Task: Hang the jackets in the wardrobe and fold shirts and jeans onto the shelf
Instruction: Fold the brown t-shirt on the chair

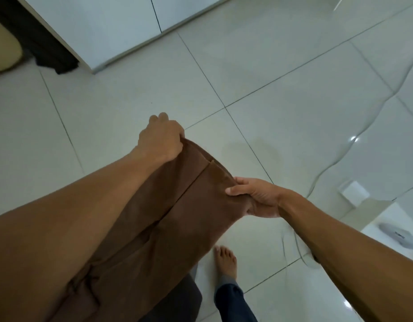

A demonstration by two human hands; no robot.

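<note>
Open tiled floor ahead; obstacles at the edges.

Floor [270, 73] bare ahead of and between the hands. White wardrobe [103, 26] blocks the far left, dark cloth [54, 59] hanging at its open side. Thin cable [354, 145] trails across the tiles at right, near a white adapter [354, 192]. Bare foot [226, 263] below, beside the brown garment [177, 217].

Bare forearms [340, 240], bare foot [226, 261], dark blue trouser leg [233, 303]
</note>
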